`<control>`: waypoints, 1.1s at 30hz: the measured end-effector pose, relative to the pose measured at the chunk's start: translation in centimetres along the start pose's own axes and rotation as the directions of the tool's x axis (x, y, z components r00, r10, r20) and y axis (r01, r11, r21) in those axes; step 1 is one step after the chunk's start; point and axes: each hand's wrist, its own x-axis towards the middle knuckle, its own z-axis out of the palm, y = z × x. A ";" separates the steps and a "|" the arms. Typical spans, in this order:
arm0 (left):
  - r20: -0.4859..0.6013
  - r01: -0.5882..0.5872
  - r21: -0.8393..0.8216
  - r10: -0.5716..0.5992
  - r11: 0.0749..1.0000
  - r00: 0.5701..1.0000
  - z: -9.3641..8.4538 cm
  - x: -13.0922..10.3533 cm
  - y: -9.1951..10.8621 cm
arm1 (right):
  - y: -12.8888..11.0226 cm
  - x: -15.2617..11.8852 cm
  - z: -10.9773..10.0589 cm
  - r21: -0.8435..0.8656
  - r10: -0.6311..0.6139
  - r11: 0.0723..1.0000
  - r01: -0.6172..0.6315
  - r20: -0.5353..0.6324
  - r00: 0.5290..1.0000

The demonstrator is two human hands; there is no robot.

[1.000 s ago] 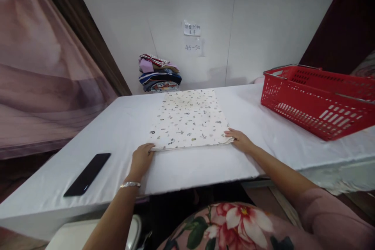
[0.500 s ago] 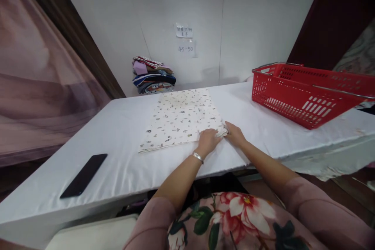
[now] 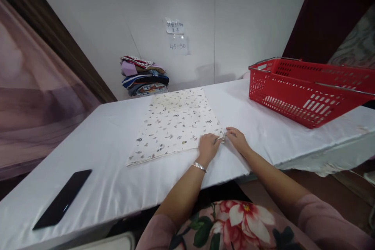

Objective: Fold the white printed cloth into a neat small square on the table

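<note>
A folded white cloth (image 3: 172,123) with a small scattered print lies flat on the table. My left hand (image 3: 208,147), with a silver bracelet at the wrist, is closed on the cloth's near right corner, its fingers curled over the edge. Just to the right, my right hand (image 3: 238,140) pinches the same corner from its outer side. Between the two hands the cloth is slightly bunched and lifted. Parts of the fingertips are hidden in the fabric.
A red plastic basket (image 3: 288,95) stands at the right on the white-covered table (image 3: 117,133). Stacked folded clothes (image 3: 145,76) sit at the back against the wall. A black phone (image 3: 63,199) lies at the front left. Paper signs (image 3: 177,46) hang on the wall.
The view has shifted slightly. My fingers have moved a little along the near right corner, where the fabric is now pulled up between my hands.
</note>
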 end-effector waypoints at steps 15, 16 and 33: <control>-0.133 0.006 -0.215 -0.035 0.977 0.990 -0.5 -0.1 0.4 | -0.4 -0.5 0.6 -0.233 0.024 0.972 -0.007 0.072 0.997; -0.142 0.005 -0.229 -0.038 0.973 0.989 -0.6 -0.2 0.5 | -0.5 -0.5 0.6 -0.245 0.033 0.969 -0.013 0.076 0.997; -0.220 -0.056 -0.279 -0.007 0.959 0.975 -0.7 -0.3 1.2 | -1.9 -1.0 1.4 0.342 0.119 0.931 -0.127 0.044 0.992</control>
